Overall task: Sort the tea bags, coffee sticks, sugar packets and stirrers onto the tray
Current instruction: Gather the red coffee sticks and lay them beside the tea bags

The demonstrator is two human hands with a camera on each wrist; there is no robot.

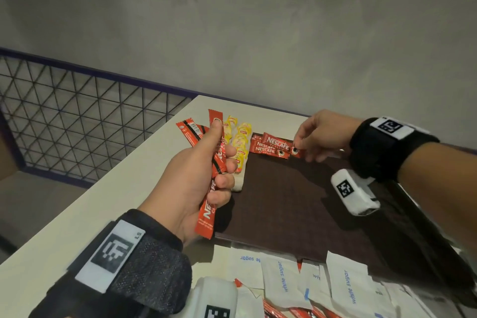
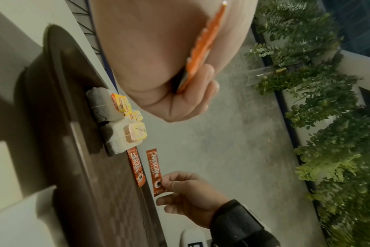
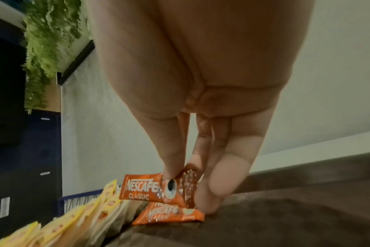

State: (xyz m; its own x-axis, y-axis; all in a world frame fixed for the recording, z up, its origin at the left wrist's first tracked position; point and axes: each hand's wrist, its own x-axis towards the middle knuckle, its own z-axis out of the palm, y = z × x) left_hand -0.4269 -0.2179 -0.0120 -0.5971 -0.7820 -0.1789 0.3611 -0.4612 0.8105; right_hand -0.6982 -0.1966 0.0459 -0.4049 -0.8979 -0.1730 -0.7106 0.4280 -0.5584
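A dark brown tray (image 1: 291, 204) lies on the white table (image 1: 124, 188). Along the tray's far left edge runs a row of tea bags with yellow tags (image 1: 238, 141). My left hand (image 1: 204, 175) grips a fan of several red coffee sticks (image 1: 210, 183) above the tray's left edge. My right hand (image 1: 313, 137) pinches one red coffee stick (image 1: 277, 141) by its end, just above another coffee stick (image 1: 269, 151) lying at the tray's far side. The right wrist view shows the pinched stick (image 3: 146, 188) hovering over the lying stick (image 3: 171, 215).
White sugar packets (image 1: 346, 284) and more red sticks lie heaped at the near edge of the table. A wire mesh railing (image 1: 77, 116) stands left of the table, and a grey wall rises behind it.
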